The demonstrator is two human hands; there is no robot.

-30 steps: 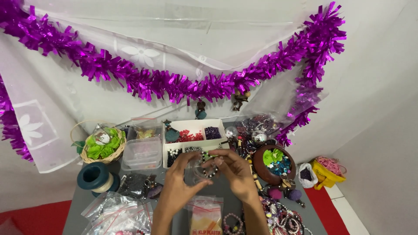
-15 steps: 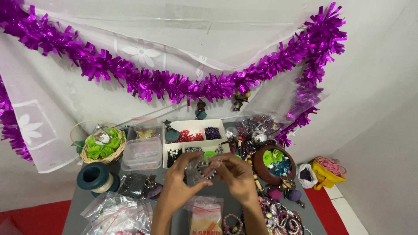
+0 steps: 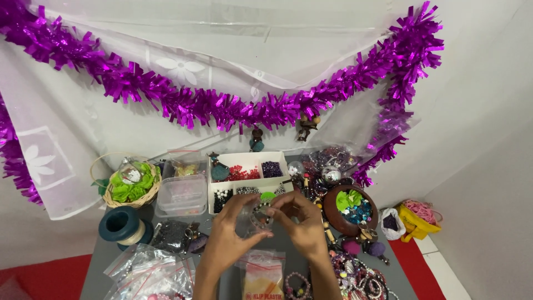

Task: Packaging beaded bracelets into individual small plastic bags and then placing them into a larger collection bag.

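Observation:
My left hand (image 3: 229, 238) and my right hand (image 3: 302, 221) meet above the middle of a grey table (image 3: 97, 275). Together they pinch a small beaded bracelet (image 3: 261, 215) of dark and clear beads, held as a loop between the fingertips of both hands. Right behind the hands lies a white compartment tray (image 3: 248, 161) with red, purple, black and green beads. A small plastic packet (image 3: 264, 275) with an orange label lies between my forearms.
A basket of green flowers (image 3: 131, 186), a clear lidded box (image 3: 181, 191) and a teal spool (image 3: 120, 225) stand at the left, with plastic bags (image 3: 147, 272) in front. A brown bowl of beads (image 3: 351, 208) and loose bracelets (image 3: 358, 275) are at the right. Purple tinsel (image 3: 222, 108) hangs on the wall.
Both hands have stayed over the middle of the table with the bracelet; the fingers have shifted slightly around the bead loop.

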